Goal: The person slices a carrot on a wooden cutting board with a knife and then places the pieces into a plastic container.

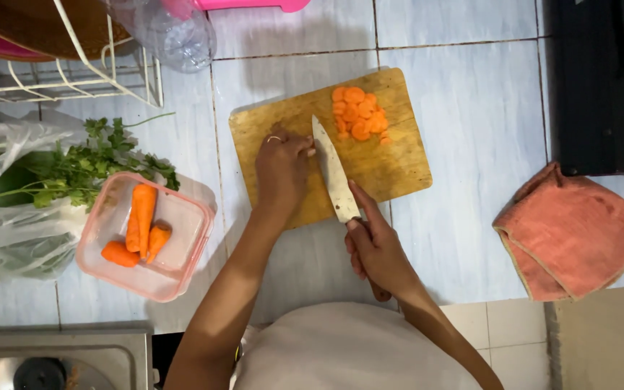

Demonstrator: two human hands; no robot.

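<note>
A wooden cutting board [391,162] lies on the tiled counter. A pile of orange carrot slices [357,114] sits at its far right part. My right hand [377,249] grips the handle of a kitchen knife [334,173], index finger along the blade's back; the blade points away from me across the board. My left hand [282,166], with a ring on one finger, rests curled on the board just left of the blade. Whatever it presses down is hidden under the fingers.
A pink plastic container [182,271] with several whole carrots [141,217] stands left of the board. Leafy green herbs [84,162] lie on clear plastic bags. A white wire rack [66,79], a clear bottle [171,32], a folded salmon cloth [568,238] and a metal sink [52,357] surround the area.
</note>
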